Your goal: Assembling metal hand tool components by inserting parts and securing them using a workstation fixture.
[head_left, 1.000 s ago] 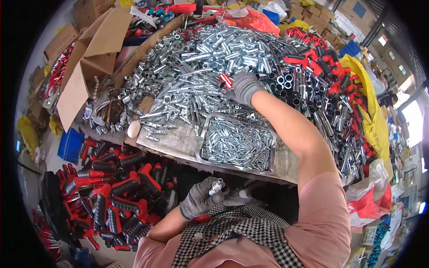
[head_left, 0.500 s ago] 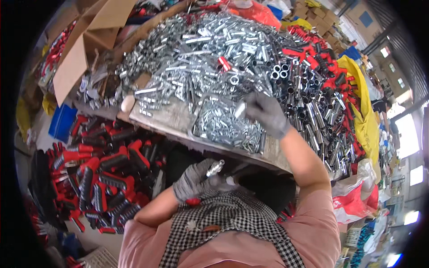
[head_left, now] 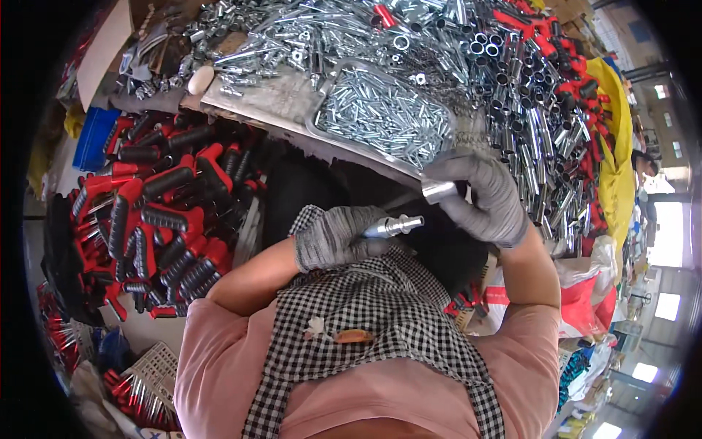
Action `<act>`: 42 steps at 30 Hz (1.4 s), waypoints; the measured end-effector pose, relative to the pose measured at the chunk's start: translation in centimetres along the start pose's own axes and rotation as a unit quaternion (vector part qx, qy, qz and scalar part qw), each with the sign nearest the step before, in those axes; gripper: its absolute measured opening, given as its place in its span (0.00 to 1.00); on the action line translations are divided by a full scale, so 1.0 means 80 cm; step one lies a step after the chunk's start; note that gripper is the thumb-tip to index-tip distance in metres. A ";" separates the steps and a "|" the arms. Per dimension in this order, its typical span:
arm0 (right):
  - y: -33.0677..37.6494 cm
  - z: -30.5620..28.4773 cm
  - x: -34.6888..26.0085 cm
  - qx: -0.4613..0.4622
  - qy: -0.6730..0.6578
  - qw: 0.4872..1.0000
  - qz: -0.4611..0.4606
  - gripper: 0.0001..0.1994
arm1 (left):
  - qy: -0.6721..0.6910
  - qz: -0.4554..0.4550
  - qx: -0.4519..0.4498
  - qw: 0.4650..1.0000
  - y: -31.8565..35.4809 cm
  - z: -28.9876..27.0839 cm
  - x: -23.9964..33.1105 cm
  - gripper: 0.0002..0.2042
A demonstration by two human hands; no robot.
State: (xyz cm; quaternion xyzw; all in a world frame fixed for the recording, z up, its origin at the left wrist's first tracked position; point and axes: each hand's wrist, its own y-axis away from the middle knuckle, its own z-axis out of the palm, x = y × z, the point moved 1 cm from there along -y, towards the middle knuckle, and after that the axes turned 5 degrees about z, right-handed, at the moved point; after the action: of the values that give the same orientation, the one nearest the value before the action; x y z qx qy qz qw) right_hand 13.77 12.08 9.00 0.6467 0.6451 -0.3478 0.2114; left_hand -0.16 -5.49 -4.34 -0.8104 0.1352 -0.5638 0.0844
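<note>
workbench (head_left: pixel 272 99) partly behind right hand (head_left: pixel 484 194)

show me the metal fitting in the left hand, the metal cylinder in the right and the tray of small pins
Metal fitting (head_left: pixel 395 226), head view, middle of its exposed stepped shaft.
Metal cylinder (head_left: pixel 439 192), head view, shiny side wall.
Tray (head_left: pixel 364 153), head view, front rim.

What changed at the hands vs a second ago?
The right hand has come off the pile of metal parts, back past the tray toward the body and the left hand, and now holds a short silver sleeve. The left hand still grips the silver fitting; the tray is still at the bench edge.
</note>
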 end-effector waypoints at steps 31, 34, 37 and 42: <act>0.038 0.057 0.005 -0.015 0.251 0.963 -0.101 0.27 | -0.016 -0.020 -0.018 1.000 -0.002 0.014 -0.003 0.20; 0.055 0.051 0.027 -0.015 0.120 0.988 0.091 0.28 | -0.041 -0.007 -0.032 0.999 -0.003 0.020 0.001 0.22; 0.049 0.049 0.009 0.002 0.174 0.983 0.063 0.28 | -0.017 -0.002 -0.020 1.000 0.000 0.020 -0.001 0.22; 0.051 0.064 0.010 -0.062 0.218 0.974 0.014 0.30 | -0.017 0.050 0.008 0.999 -0.004 0.022 -0.001 0.21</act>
State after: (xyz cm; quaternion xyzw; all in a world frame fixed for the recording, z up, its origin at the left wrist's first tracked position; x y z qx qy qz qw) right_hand 16.79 8.61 4.32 0.7018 0.6864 -0.1550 0.1105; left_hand 1.49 -5.16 -4.94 -0.8112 0.1694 -0.5464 0.1208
